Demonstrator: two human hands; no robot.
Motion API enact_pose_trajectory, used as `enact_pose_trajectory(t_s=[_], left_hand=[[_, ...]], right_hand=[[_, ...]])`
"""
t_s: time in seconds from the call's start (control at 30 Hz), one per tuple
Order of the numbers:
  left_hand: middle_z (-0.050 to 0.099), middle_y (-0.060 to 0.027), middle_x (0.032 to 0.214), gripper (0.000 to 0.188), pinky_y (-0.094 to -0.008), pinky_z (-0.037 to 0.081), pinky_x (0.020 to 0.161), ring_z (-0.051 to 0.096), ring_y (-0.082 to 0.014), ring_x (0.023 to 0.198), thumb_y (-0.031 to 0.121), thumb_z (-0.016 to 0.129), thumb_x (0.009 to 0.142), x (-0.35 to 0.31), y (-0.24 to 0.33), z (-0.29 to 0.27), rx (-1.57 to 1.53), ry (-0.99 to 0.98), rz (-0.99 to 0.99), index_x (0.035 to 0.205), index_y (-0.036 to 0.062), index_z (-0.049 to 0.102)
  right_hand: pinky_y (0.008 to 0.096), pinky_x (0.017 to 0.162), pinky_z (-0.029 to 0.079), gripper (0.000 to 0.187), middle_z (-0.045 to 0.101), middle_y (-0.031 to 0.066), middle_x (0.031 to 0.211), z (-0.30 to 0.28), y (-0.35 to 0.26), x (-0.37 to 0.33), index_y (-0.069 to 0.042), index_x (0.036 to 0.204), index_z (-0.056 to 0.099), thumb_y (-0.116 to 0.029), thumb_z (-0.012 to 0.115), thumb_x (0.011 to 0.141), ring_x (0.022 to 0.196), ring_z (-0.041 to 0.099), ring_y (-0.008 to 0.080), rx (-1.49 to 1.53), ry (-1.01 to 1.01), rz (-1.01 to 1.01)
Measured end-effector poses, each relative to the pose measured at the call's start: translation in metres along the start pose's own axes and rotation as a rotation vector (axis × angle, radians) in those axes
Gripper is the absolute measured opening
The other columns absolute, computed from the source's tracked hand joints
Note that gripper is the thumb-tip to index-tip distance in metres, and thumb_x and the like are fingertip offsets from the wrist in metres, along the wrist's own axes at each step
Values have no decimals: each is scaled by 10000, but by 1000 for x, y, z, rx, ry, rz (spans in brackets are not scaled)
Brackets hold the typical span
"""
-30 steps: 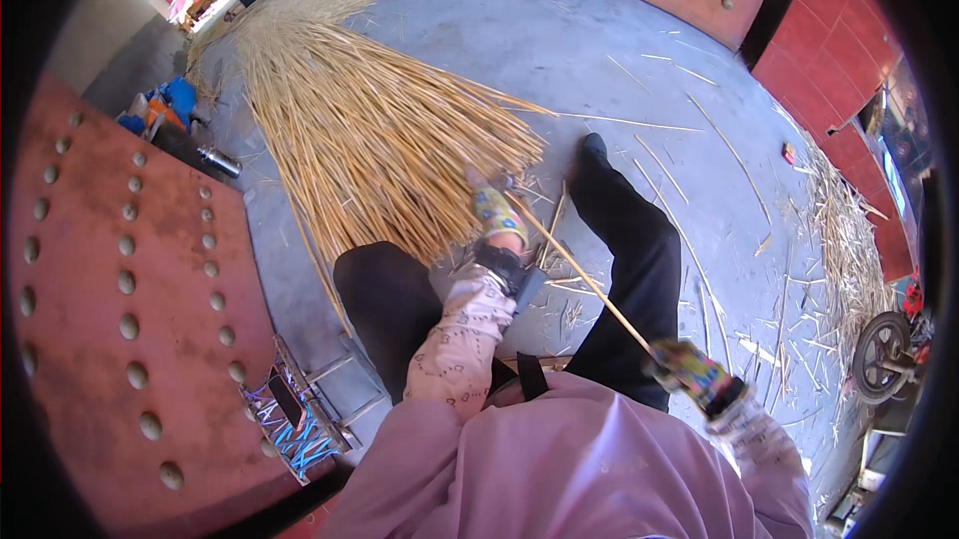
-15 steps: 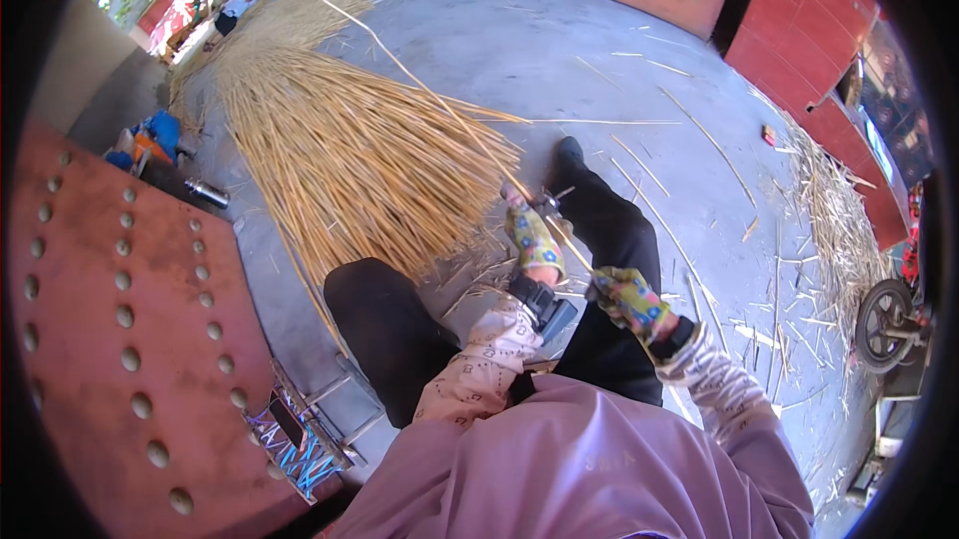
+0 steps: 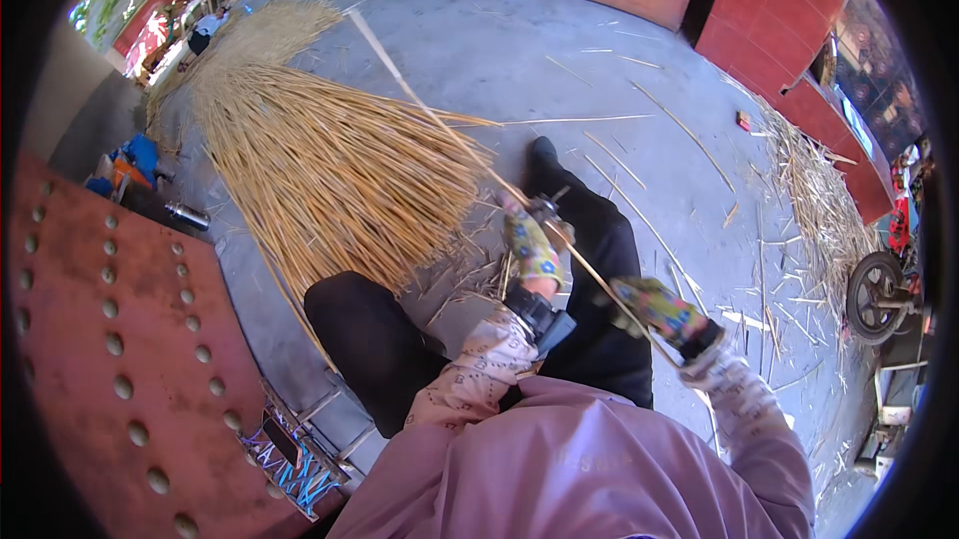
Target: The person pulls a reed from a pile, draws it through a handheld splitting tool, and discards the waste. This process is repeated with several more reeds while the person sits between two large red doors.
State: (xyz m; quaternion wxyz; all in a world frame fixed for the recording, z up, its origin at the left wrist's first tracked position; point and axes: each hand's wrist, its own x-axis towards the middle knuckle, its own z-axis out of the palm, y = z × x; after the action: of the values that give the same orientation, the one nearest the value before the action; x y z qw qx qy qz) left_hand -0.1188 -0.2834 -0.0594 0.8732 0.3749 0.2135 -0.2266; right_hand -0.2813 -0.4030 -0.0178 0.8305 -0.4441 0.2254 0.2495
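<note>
A long, pale reed stalk [image 3: 450, 131] slants from the far left down toward my lap, its far end smeared by motion. My left hand [image 3: 529, 237], in a flowered glove with a black device strapped at the wrist, is closed around it. At those fingers sits a small dark metal tool [image 3: 545, 207], its shape partly hidden. Nearer my right side, my right hand [image 3: 659, 309], gloved alike and slightly blurred, has its fingers around the stalk's lower part. The stalk's near end sticks out past that hand. A large fanned heap of straw-coloured stalks [image 3: 340, 169] lies beyond my left knee.
Loose stalks and a pile of pale peelings [image 3: 824, 199] lie on the grey floor at right, near a black wheel [image 3: 875, 297]. At left are a studded red door [image 3: 80, 329], a metal flask [image 3: 188, 215] and a low stool with woven cords [image 3: 300, 464].
My right hand has moved right, away from the left one. More of the stalk now runs between and beyond my hands. The whole view has shifted slightly.
</note>
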Motion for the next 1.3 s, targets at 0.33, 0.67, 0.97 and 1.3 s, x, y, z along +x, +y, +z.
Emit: enact_pose_trajectory(t_s=[0.33, 0.67, 0.97, 1.3], left_hand=[[466, -27, 648, 567, -281, 397, 423, 443, -143, 478, 629, 460, 734, 12, 87, 7, -16, 135, 224, 857, 76, 444], [449, -29, 510, 514, -266, 379, 303, 446, -149, 354, 594, 449, 758, -12, 26, 19, 55, 140, 132, 691, 85, 464], [460, -24, 549, 487, -258, 342, 312, 429, -155, 370, 581, 466, 760, 65, 151, -59, -194, 44, 299, 722, 96, 484], [466, 6, 565, 448, -262, 368, 418, 438, -126, 447, 585, 469, 758, 45, 260, -91, -74, 220, 729, 737, 138, 499]], right_hand=[[153, 363, 280, 247, 484, -10, 576, -27, 68, -24, -27, 797, 567, -270, 537, 825, 433, 386, 19, -285, 186, -204], [159, 429, 367, 137, 528, 0, 630, 39, -6, 24, -28, 905, 555, -135, 517, 828, 508, 475, 38, -196, 179, -154], [155, 345, 242, 215, 485, -26, 559, 0, 45, -10, -31, 711, 543, -195, 501, 843, 413, 386, 15, -368, 89, -216], [315, 713, 464, 251, 585, 133, 940, -226, 27, -24, -4, 995, 556, -132, 524, 782, 827, 572, 229, -1538, 869, -312]])
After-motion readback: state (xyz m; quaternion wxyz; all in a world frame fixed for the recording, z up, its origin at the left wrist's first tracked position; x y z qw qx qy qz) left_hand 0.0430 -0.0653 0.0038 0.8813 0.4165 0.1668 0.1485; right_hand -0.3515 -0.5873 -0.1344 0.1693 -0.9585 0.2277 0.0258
